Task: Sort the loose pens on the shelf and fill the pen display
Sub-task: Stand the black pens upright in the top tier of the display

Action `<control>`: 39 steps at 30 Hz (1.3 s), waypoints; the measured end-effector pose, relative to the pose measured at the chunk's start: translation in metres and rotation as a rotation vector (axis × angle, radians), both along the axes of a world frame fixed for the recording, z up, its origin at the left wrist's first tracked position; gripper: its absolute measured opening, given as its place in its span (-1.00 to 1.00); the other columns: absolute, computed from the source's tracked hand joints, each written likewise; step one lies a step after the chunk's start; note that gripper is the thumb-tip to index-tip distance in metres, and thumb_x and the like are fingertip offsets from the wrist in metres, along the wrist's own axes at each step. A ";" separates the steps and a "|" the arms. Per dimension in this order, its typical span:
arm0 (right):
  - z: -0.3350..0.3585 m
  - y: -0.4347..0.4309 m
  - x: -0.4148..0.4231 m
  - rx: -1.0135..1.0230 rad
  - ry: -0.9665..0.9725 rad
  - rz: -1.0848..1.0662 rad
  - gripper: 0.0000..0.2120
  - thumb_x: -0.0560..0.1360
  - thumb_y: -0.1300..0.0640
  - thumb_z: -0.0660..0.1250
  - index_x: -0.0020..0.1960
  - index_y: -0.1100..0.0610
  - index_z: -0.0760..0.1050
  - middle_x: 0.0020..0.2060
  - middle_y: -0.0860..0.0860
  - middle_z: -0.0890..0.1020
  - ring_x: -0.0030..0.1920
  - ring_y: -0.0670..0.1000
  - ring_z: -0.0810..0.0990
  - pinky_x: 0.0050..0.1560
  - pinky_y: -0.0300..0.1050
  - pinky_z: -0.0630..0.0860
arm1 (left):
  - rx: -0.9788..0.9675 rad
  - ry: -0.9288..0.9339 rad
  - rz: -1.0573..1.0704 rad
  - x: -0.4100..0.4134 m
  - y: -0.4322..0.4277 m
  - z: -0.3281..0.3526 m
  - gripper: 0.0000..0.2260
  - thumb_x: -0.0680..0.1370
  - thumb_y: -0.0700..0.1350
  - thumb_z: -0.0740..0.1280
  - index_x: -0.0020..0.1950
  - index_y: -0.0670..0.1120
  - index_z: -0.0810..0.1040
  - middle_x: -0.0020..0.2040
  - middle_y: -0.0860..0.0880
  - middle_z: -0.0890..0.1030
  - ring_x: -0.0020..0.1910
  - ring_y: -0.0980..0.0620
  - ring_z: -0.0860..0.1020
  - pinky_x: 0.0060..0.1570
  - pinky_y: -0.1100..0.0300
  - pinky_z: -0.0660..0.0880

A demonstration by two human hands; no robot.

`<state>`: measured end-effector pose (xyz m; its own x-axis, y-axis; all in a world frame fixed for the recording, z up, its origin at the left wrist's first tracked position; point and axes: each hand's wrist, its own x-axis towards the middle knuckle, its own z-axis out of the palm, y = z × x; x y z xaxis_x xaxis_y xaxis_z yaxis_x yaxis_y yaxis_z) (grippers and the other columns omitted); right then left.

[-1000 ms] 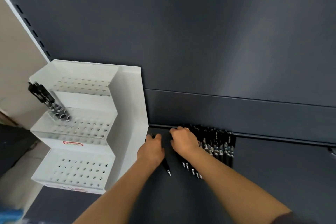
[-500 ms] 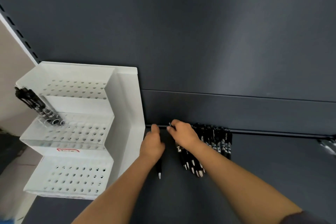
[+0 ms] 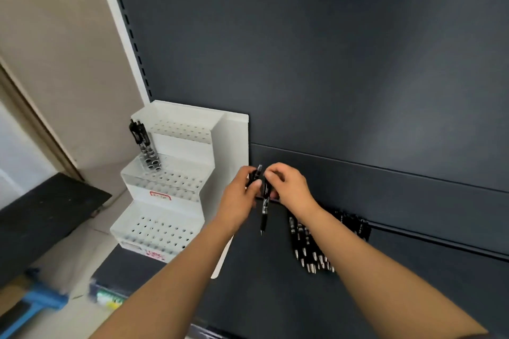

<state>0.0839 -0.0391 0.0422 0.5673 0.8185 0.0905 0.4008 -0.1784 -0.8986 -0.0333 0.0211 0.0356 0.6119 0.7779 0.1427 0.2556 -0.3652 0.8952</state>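
Note:
A white three-tier pen display (image 3: 176,190) with rows of holes stands at the shelf's left end. Several black pens (image 3: 146,146) stand in its middle tier at the left. My left hand (image 3: 239,198) and my right hand (image 3: 289,187) are raised together above the shelf, just right of the display. Both pinch a black pen (image 3: 265,209) that hangs tip down between them; my left hand also grips the top of another black pen (image 3: 257,173). A pile of loose black pens (image 3: 316,245) lies on the dark shelf under my right forearm.
The dark shelf (image 3: 275,297) has a dark back panel (image 3: 330,77) close behind my hands. Left of the shelf unit are a beige wall, a black board (image 3: 46,217) and blue items (image 3: 41,300) on the floor.
Both hands have lifted off the shelf and come together, taking pens from the pile with them. The view has tilted up and swung left, showing more of the back panel.

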 end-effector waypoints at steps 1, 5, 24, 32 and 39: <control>0.005 0.003 -0.006 0.022 0.017 0.011 -0.87 0.56 0.19 0.24 -0.11 0.11 0.54 -0.34 -0.01 0.54 -0.48 -0.14 0.49 -0.47 -0.40 0.38 | 0.036 -0.019 0.045 -0.007 0.000 0.005 -0.88 0.62 -0.17 0.16 0.15 -0.03 0.38 -0.25 0.01 0.52 -0.37 0.12 0.45 -0.31 0.40 0.37; 0.026 0.014 -0.031 0.111 0.057 0.072 -0.87 0.57 0.17 0.24 -0.06 0.07 0.56 -0.26 -0.08 0.57 -0.44 -0.18 0.52 -0.50 -0.32 0.41 | 0.057 -0.114 0.170 -0.038 0.001 0.024 -0.84 0.66 -0.12 0.06 0.20 -0.08 0.34 -0.19 0.01 0.48 -0.30 0.11 0.41 -0.21 0.24 0.39; 0.123 0.101 -0.115 0.396 -0.226 0.154 -0.90 0.51 0.22 0.29 -0.15 0.11 0.55 -0.26 -0.06 0.58 -0.19 0.03 0.59 -0.10 0.07 0.60 | 0.511 -0.051 0.425 -0.131 0.103 0.134 -0.86 0.52 -0.20 0.36 0.03 -0.09 0.45 -0.30 0.03 0.46 -0.29 0.02 0.45 -0.27 0.29 0.36; 0.111 0.138 -0.128 0.343 -0.307 0.099 -0.91 0.53 0.19 0.29 -0.09 0.13 0.56 -0.21 -0.06 0.59 -0.15 -0.01 0.57 -0.06 0.07 0.58 | 0.610 0.101 0.446 -0.135 0.142 0.118 -0.86 0.53 -0.09 0.32 0.04 -0.03 0.40 -0.20 0.05 0.51 -0.22 -0.07 0.52 -0.21 0.09 0.43; 0.108 0.155 -0.133 0.210 -0.486 0.094 -0.89 0.55 0.14 0.26 -0.06 0.09 0.56 -0.16 -0.04 0.62 -0.15 -0.03 0.54 -0.07 0.00 0.52 | 0.670 0.234 0.422 -0.133 0.159 0.104 -0.83 0.54 -0.01 0.30 0.06 -0.03 0.42 -0.17 0.05 0.62 -0.16 -0.05 0.56 -0.01 0.07 0.36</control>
<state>-0.0490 0.1161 0.1499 0.3441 0.8001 0.4913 0.7852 0.0418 -0.6179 -0.1668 0.1798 0.1398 0.3590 0.7443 0.5631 0.6432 -0.6345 0.4286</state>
